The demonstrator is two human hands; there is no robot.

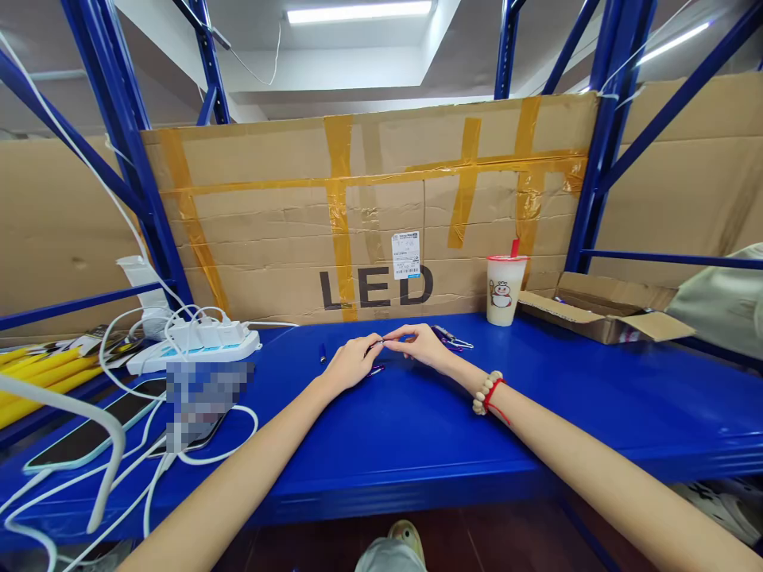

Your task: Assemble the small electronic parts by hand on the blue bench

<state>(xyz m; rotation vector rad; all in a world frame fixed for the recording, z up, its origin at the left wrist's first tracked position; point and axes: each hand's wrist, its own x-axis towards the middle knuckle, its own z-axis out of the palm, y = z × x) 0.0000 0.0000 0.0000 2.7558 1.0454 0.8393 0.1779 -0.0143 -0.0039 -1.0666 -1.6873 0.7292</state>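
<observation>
Both my hands meet over the middle of the blue metal shelf (417,429). My left hand (351,361) and my right hand (420,345) each pinch one end of a thin small item (381,342), too small to name, held between their fingertips. A bead bracelet with a red string (487,393) sits on my right wrist. A short dark piece (323,353) lies on the shelf left of my left hand. Small purple and metal parts (451,340) lie just behind my right hand.
A taped cardboard panel marked LED (375,214) stands at the back. A drink cup with a red straw (505,290) and an open cardboard box (602,310) stand at the right. A white power strip (196,343), white cables, phones (89,433) and yellow sticks (41,373) crowd the left.
</observation>
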